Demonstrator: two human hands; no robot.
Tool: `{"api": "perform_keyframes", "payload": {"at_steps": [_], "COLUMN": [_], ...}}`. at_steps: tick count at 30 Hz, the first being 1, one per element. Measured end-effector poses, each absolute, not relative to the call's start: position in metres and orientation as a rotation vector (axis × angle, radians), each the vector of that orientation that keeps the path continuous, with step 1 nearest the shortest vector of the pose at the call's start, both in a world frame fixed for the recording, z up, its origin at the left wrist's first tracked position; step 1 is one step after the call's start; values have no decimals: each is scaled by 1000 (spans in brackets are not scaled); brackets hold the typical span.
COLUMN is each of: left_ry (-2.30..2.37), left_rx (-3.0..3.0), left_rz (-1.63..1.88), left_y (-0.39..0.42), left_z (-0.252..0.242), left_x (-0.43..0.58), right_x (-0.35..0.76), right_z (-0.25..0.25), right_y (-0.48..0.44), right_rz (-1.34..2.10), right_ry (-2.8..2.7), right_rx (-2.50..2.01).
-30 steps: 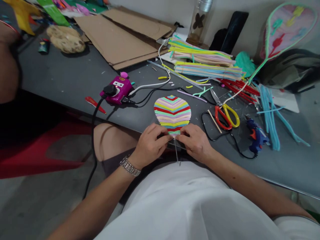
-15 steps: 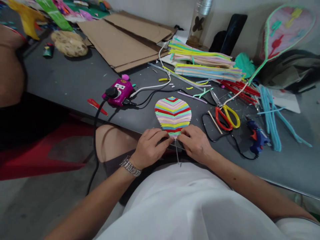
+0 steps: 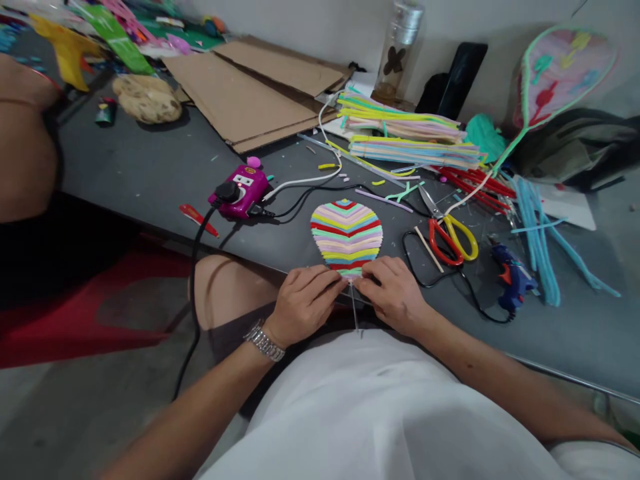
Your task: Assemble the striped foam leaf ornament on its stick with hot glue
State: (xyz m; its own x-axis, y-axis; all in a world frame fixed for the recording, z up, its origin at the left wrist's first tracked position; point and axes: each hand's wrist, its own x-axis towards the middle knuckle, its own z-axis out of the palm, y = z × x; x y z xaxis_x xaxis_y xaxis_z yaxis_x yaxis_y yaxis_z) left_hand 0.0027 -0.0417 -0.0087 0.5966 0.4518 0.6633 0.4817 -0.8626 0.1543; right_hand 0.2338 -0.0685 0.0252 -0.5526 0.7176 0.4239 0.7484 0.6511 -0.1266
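Note:
In front of me, at the table's front edge, is a rounded fan shape of striped pipe cleaners (image 3: 347, 233) in red, yellow, green, lilac and blue. Thin wire stems stick out of its narrow lower end toward my white shirt. My left hand (image 3: 307, 297) pinches that lower end from the left, thumb and fingers together. From the right, my right hand (image 3: 393, 290) grips the same end, its fingertips close to the left ones. What lies right between the fingertips is mostly covered by them.
Scissors (image 3: 453, 237) and a blue glue gun (image 3: 513, 280) with its cord lie to the right. A purple power socket (image 3: 239, 191) stands left. Behind are pipe cleaner bundles (image 3: 415, 152), cardboard (image 3: 250, 93) and a bottle (image 3: 397, 53). Another person's arm (image 3: 25, 140) is at the far left.
The camera view has tilted a little, so the table things sit slightly lower. Both hands stay at the lower end of the striped shape, with fingers shifted slightly.

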Motion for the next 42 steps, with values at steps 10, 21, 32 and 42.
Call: {"api": "perform_keyframes", "payload": {"at_steps": [10, 21, 32, 42], "left_ry": [-808, -850, -840, -887], "left_rx": [-2743, -2748, -2716, -2683], "left_rz": [-1159, -1148, -1226, -1262], "left_y": [-42, -42, -42, -46], "left_z": [-10, -13, -28, -31], "left_x": [4, 4, 1, 4], "right_x": [232, 233, 233, 234], "right_z": [24, 22, 21, 22], "right_y": [-68, -67, -68, -67], "right_rz": [-168, -129, -163, -32], "right_ry": [-2439, -2442, -2453, -2364], "right_rx": [-1168, -1177, -1183, -1163]}}
